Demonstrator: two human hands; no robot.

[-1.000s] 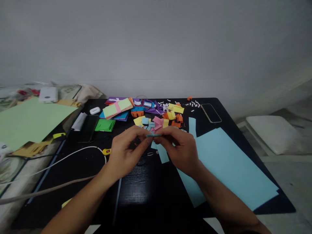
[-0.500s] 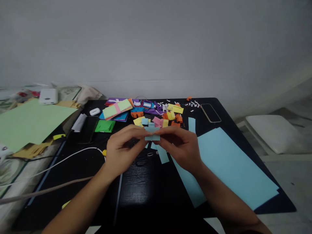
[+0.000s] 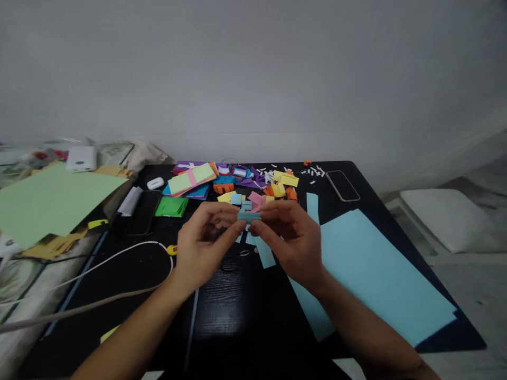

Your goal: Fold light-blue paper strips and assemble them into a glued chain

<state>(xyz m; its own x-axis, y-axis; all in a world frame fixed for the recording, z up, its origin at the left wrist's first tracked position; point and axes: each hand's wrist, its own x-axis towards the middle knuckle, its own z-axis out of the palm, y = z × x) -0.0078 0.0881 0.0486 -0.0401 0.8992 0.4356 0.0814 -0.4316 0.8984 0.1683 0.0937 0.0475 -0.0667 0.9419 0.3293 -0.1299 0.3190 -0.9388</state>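
Note:
A small folded piece of light blue paper is held up between both hands over the middle of the table. My left hand pinches its left end with thumb and fingers. On its right end, my right hand has the same kind of pinch. Just beyond the fingers lie small folded blue, pink and yellow paper pieces. A light blue paper strip rests on the table below the hands, next to scissors that are partly hidden.
Large light blue sheets cover the right of the black table. A phone lies at the back right. Bundled coloured paper and green slips lie at the back left. A white cable loops on the left.
The blue paper has gone from a wider, flatter face to a narrower folded strip. Both thumbs have shifted to its lower edge, close together.

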